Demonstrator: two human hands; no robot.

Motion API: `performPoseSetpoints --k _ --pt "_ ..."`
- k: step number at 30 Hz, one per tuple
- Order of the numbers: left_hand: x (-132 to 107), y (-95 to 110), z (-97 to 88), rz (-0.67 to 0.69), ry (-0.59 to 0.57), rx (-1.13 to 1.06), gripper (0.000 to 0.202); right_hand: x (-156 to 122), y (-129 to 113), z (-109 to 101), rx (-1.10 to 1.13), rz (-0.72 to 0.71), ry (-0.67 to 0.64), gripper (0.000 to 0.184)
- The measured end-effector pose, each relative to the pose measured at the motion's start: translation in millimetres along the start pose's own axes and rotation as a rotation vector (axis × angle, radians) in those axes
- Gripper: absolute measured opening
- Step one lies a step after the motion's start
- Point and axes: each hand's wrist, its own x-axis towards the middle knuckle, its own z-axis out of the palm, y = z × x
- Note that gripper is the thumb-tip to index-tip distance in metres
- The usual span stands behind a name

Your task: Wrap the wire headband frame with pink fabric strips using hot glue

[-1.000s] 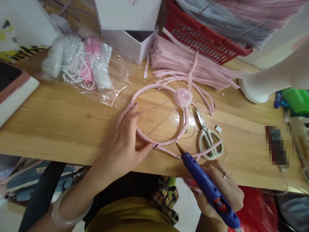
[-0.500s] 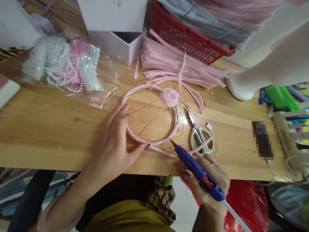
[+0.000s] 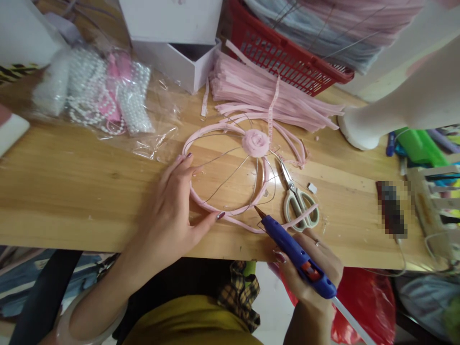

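A round wire frame wrapped in pink strip (image 3: 201,199) lies on the wooden table (image 3: 72,191), with a pink fabric rose (image 3: 255,142) at its far side and bare wire spokes inside. My left hand (image 3: 176,211) rests on the frame's left rim, fingers curved over it and thumb pressing the near rim. My right hand (image 3: 309,268) grips a blue glue gun (image 3: 294,251); the gun's nozzle tip touches the frame's near right edge, where a loose pink strip trails off.
White-handled scissors (image 3: 298,203) lie right of the frame. A heap of pink strips (image 3: 258,93) and a red basket (image 3: 287,57) sit behind. A bag of pearl strings (image 3: 100,96) is at far left, a white box (image 3: 172,57) behind, a white stand (image 3: 362,129) and tools at right.
The view shifted slightly. The glue gun's nozzle has moved up to the frame's near right edge. My left hand has stayed on the rim.
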Motion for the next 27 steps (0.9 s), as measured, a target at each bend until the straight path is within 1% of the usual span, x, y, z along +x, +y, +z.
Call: performPoseSetpoints --k 7,13,18,24,26,27 --pt "-1.0 -0.4 0.0 -0.003 -0.005 0.000 0.066 -0.5 -0.3 -1.0 -0.009 0.003 0.002 0.011" --pt "0.1 -0.3 0.0 -0.013 -0.007 -0.010 0.067 1.4 -2.3 -1.1 -0.012 -0.003 0.030 0.010" --pt "0.0 -0.4 -0.8 -0.018 -0.019 -0.006 0.067 1.0 -1.8 -2.3 0.000 0.007 0.015 0.012" --pt "-0.6 0.3 0.1 -0.009 -0.011 0.005 0.067 2.8 -1.2 -0.2 0.009 -0.025 0.054 0.009" --pt "-0.9 -0.2 0.7 -0.005 -0.010 0.008 0.067 -2.1 1.1 0.8 0.019 -0.044 0.097 0.012" --pt "-1.2 -0.7 1.0 -0.004 -0.011 0.007 0.067 -6.1 3.3 0.2 0.025 -0.031 0.112 0.016"
